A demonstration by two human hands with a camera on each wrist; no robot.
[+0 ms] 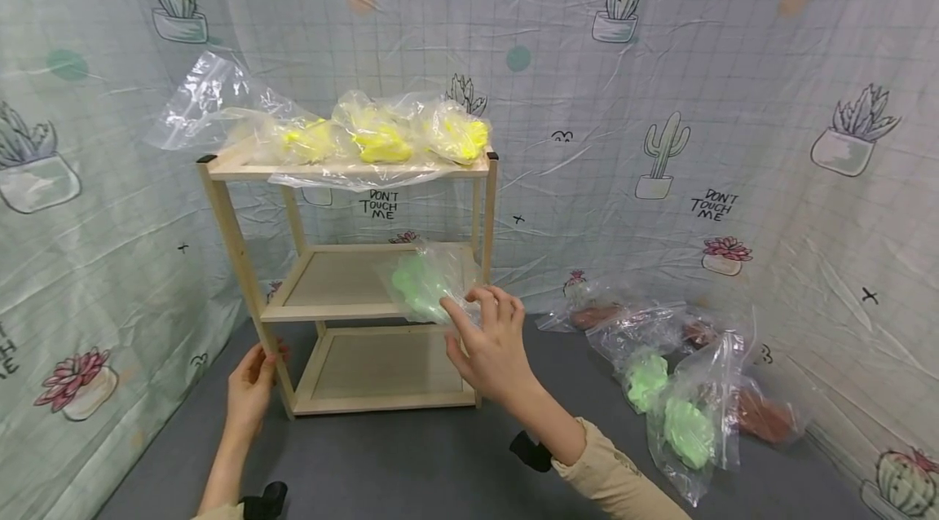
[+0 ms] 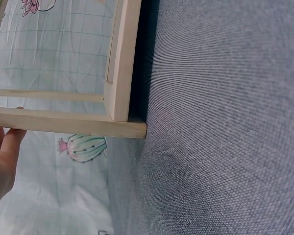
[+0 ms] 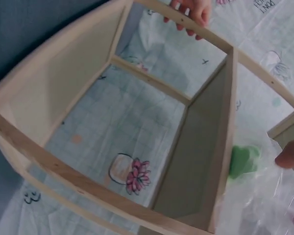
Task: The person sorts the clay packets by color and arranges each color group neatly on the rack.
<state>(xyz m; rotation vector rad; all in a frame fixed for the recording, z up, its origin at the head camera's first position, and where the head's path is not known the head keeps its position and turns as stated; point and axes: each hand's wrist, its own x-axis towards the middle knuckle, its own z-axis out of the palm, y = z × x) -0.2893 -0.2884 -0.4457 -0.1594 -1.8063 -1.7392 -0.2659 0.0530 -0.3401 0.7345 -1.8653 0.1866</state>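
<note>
My left hand grips the left front post of a three-tier wooden shelf, below the middle board. In the left wrist view, fingers curl around that post. My right hand pinches a clear plastic bag holding a light green lump. The bag overlaps the front edge of the middle board at its right side. From the right wrist, the green lump shows right at the board's edge, with a fingertip against the plastic.
Several clear bags with yellow lumps lie on the top board. On the grey table, to the right, bags with green lumps and reddish-brown lumps lie in a pile. A cactus-printed sheet hangs behind and at both sides.
</note>
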